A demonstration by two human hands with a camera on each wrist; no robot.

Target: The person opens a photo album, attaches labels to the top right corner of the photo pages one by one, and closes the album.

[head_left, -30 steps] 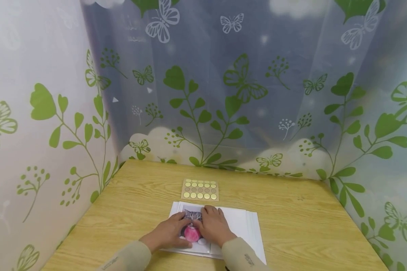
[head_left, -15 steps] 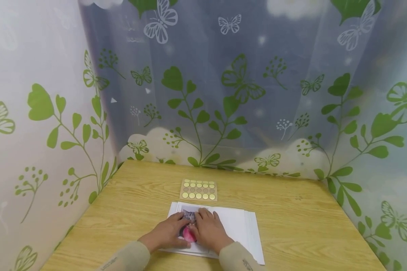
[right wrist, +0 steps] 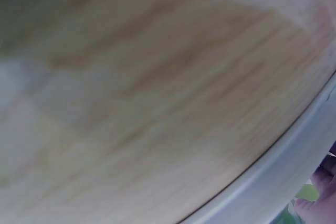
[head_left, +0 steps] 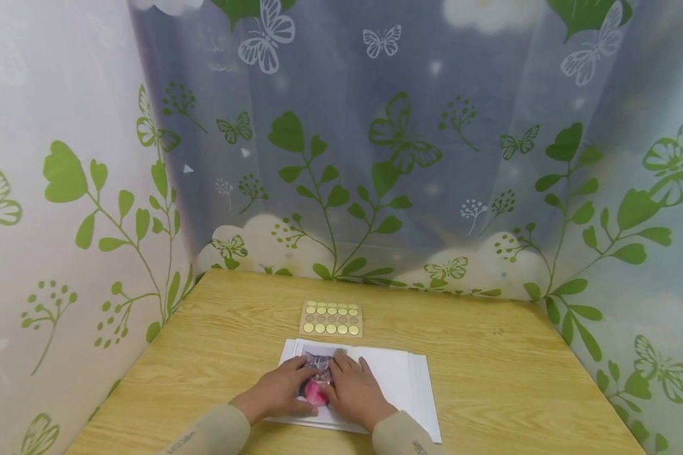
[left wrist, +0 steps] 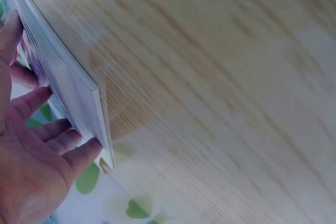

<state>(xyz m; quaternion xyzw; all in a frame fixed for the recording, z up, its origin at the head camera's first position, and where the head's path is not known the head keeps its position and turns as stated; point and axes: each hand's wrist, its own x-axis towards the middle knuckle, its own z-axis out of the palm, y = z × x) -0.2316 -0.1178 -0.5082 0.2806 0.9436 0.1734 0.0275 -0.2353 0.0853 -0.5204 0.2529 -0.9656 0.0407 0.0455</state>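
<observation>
An open white book or album lies on the table, with a picture of a tabby cat and a pink ball on its left part. My left hand rests on the left side of the picture, fingers spread. My right hand lies flat over the picture's right side and covers part of it. In the left wrist view, the left hand's fingertips touch the page edges of the thick book. The right wrist view catches only a bit of the right hand beyond the book's edge.
A brown sheet with rows of round gold stickers lies just behind the book. The wood-grain table extends on both sides. Printed curtains with leaves and butterflies enclose its back and sides.
My right hand has slid slightly toward me over the picture, uncovering a bit of its upper right corner. The left hand stays about where it was. The head view has shifted slightly.
</observation>
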